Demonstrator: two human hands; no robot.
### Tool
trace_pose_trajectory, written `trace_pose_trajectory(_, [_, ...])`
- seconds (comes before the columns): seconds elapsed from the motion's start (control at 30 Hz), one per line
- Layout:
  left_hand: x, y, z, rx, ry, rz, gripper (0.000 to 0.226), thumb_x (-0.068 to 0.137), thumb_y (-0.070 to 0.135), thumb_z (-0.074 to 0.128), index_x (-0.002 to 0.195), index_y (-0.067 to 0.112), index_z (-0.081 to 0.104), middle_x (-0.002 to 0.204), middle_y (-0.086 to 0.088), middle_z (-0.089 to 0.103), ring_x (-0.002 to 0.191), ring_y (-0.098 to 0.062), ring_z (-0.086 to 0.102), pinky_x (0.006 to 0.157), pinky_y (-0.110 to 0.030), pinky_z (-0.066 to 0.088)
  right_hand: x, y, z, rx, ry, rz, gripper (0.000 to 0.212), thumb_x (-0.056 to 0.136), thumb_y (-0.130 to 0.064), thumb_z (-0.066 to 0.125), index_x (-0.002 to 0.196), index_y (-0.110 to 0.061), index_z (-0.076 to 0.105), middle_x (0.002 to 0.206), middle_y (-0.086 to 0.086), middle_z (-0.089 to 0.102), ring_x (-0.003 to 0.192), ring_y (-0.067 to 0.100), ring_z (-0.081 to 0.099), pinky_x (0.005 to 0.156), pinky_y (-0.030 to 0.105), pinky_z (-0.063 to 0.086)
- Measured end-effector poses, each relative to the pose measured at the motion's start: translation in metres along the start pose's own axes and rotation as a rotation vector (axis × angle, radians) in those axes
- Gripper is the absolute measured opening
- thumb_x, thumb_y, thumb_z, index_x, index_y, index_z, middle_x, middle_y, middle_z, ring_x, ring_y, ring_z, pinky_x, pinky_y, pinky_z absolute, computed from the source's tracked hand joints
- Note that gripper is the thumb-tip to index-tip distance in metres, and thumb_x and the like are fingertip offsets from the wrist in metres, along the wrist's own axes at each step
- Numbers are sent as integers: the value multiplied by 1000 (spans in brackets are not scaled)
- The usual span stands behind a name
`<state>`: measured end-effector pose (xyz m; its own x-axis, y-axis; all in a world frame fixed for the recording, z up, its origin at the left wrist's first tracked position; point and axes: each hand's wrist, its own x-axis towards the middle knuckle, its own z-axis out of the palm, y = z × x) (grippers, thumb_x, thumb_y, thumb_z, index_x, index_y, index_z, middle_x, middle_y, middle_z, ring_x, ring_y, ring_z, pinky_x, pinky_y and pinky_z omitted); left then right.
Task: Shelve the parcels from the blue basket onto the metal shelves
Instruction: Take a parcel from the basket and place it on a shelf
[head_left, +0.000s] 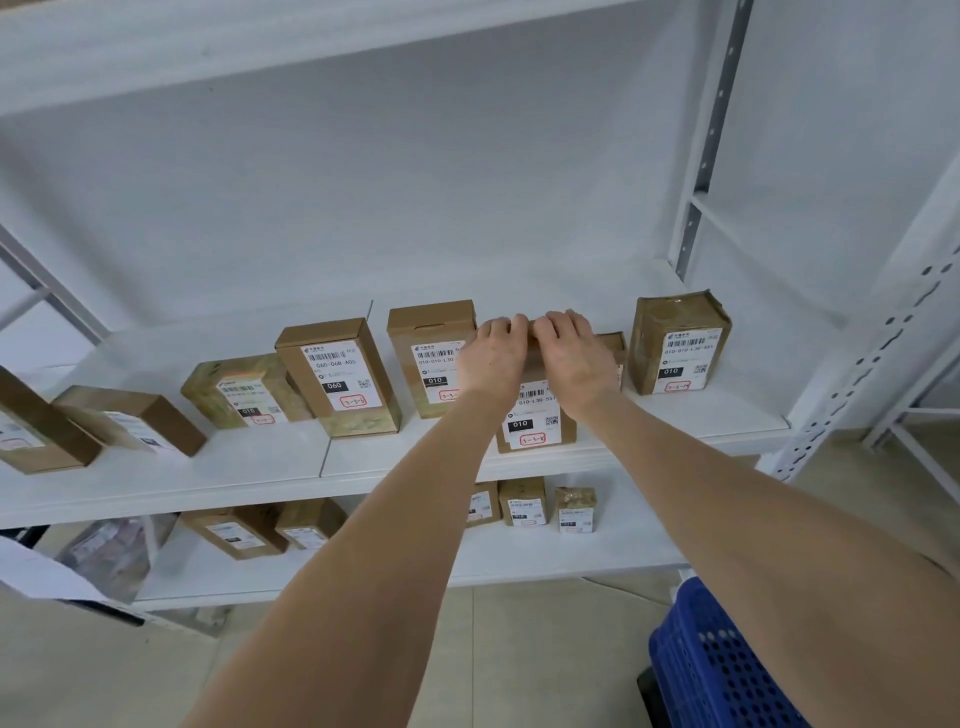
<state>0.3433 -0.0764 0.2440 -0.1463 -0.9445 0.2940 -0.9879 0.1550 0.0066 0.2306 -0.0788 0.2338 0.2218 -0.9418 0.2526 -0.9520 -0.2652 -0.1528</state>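
I am setting the parcel upright on the metal shelf. To do it well, I am aiming to get its base flat on the board and its label facing out before either hand lets go. I am judging the slot as tight. The taller box at 9 o'clock is standing just beside the parcel, and a small box at 2 o'clock is sitting close behind it (partly hidden by my wrist), so pushing straight back without twisting looks safest.

My left hand and right hand are both hooking their fingers over the parcel's top edge, grasping it. The parcel is standing directly beneath them, at 6 o'clock from the knuckles, with its front face near the shelf's front lip. The blue basket is sitting at 5 o'clock, low in view and well apart from both hands.
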Motion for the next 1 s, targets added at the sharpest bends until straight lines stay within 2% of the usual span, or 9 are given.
trace_pose_trajectory(0.3, [11, -2, 5, -6, -15, 18, 44, 85, -2, 57, 124, 9, 42, 125, -7, 51, 122, -24, 46, 88, -32, 45, 9, 3, 4, -13, 5, 21, 56, 84, 0, 63, 134, -10, 40, 140, 9, 41, 135, 28, 31, 83, 33, 49])
trace_pose_trajectory(0.7, [32, -4, 12, -6, 16, 39, 39, 84, -4, 56, 121, 5, 47, 119, -11, 55, 115, -28, 51, 81, -34, 47, 29, 8, 12, -7, 40, 40, 57, 83, 3, 62, 135, -11, 41, 138, 9, 40, 133, 28, 32, 83, 33, 47])
trace_pose_trajectory(1.0, [43, -7, 14, -5, 1, 40, 43, 83, -4, 57, 123, 7, 45, 121, -9, 53, 116, -26, 49, 83, -32, 45, 38, 10, 14, 4, 66, 47, 52, 84, 4, 58, 131, -10, 43, 136, 9, 41, 132, 28, 33, 83, 34, 47])
